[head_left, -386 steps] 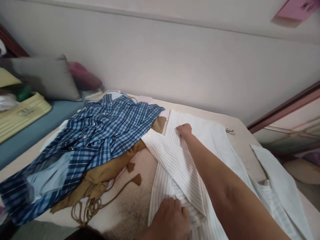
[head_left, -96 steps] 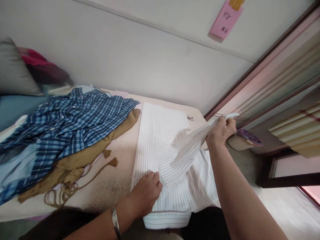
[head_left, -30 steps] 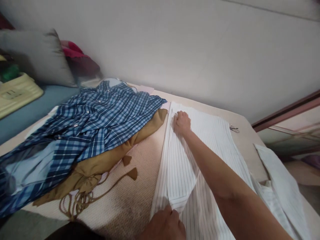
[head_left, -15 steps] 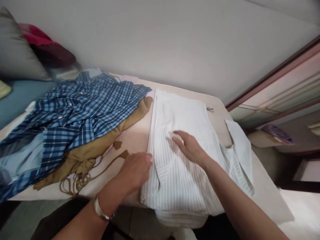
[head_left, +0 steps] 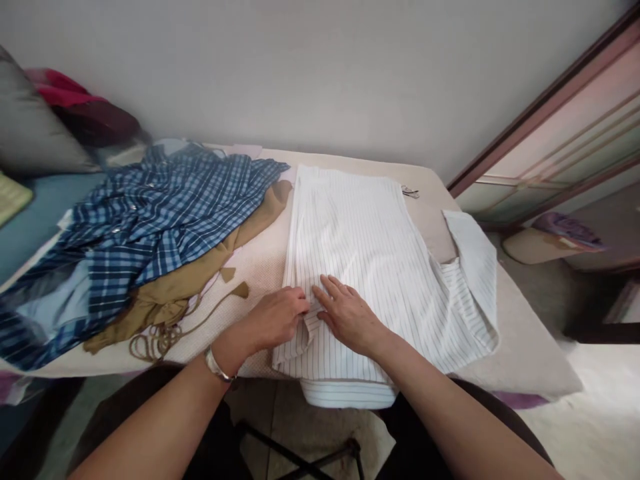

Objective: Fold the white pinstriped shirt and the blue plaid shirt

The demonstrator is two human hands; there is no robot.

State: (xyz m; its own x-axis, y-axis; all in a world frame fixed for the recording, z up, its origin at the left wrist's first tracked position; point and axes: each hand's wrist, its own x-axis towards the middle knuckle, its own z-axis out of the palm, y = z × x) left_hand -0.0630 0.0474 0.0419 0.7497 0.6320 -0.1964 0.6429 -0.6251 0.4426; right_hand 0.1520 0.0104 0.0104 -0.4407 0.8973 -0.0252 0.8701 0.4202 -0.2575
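Observation:
A white pin-striped shirt lies flat on a beige padded table, its near edge hanging over the front. One sleeve trails off to the right. My left hand rests on the shirt's near left edge, fingers curled onto a raised fold of the cloth. My right hand lies flat on the shirt beside it, fingers stretched out and pressing the fabric down. A metal bangle circles my left wrist.
A blue plaid shirt lies heaped on the table's left over a tan garment with trailing cords. A small dark clip lies past the white shirt. Grey cushion and red cloth far left; sliding door right.
Both hands have come together at the shirt's near left edge. The right hand drew back from the far collar end, and the left sleeve is folded in.

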